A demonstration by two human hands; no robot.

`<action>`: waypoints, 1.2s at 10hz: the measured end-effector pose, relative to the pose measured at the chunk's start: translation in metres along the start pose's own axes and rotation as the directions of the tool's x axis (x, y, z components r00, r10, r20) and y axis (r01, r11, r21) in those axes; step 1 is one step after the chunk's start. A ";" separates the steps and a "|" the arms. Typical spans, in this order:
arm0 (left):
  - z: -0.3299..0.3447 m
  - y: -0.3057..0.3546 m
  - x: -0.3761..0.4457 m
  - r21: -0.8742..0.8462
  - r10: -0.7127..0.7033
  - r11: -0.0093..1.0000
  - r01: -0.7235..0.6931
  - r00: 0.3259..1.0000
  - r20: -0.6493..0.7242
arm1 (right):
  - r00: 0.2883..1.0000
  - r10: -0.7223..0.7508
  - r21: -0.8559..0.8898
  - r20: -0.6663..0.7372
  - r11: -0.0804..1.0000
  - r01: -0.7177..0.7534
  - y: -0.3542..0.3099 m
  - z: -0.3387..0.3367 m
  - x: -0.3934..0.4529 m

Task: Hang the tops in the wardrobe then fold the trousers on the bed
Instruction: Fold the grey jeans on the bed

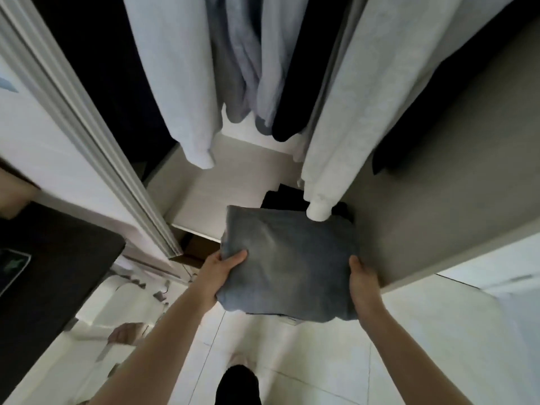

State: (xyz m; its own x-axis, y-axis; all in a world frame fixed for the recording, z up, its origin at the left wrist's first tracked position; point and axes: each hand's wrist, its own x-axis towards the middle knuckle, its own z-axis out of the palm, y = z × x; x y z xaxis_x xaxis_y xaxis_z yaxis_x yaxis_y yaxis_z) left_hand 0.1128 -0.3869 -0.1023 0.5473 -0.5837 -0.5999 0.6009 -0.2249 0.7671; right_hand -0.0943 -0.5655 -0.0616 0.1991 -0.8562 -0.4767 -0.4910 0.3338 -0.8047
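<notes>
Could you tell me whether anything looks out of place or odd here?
Nothing looks damaged or spilled. The left hand and right hand hold the folded grey trousers level at the wardrobe opening; a white sleeve cuff hangs over their far edge.

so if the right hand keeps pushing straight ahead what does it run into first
Probably the white cuff hanging over the folded grey trousers that the right hand holds; dark folded clothes lie behind, though depth is unclear.
</notes>
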 end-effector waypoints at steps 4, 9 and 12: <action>0.064 0.046 0.208 0.532 0.051 0.840 -0.104 0.992 0.114 | 0.898 -0.238 -0.412 -0.370 0.908 0.070 0.003 0.062 0.136; 0.049 0.000 0.232 0.413 0.023 0.908 -0.076 0.991 0.131 | 0.927 -0.329 -0.622 -0.181 0.768 0.151 0.021 0.062 0.184; 0.044 -0.001 0.229 0.673 0.001 0.739 -0.013 1.000 0.019 | 0.991 -0.094 -0.885 -0.095 0.464 -0.041 0.038 0.065 0.179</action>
State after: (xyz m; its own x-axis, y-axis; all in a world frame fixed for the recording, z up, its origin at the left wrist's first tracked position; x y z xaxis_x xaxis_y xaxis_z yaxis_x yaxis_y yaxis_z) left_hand 0.2119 -0.5548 -0.2301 0.5371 -0.5983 -0.5946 0.0448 -0.6837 0.7284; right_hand -0.0226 -0.6807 -0.2009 0.1626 -0.9175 -0.3629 -0.9865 -0.1588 -0.0406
